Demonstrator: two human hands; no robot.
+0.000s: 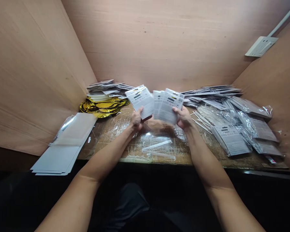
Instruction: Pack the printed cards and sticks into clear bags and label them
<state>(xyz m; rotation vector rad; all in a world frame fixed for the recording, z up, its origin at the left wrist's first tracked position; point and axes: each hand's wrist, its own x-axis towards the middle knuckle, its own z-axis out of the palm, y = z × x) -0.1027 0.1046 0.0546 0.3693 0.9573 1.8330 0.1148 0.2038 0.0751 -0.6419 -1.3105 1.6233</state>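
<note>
My left hand (137,118) is closed on printed packets (142,100) with hang holes, thumb across the front face. A dark red edge shows beneath them. My right hand (183,117) grips a fanned group of similar packets (169,104), somewhat smeared by motion. Both groups are held up over the tape-covered cardboard work surface (111,141), close to each other. On the surface below them lie thin clear strips (159,149). How many packets each hand holds I cannot tell.
White card sheets (60,151) overhang the front edge at left. Behind them are gold foil pieces (103,106) and stacked cards (108,86). At right lie white sticks (201,121), more stacked cards (212,91) and bagged packets (232,140). Wooden panels enclose the sides and back.
</note>
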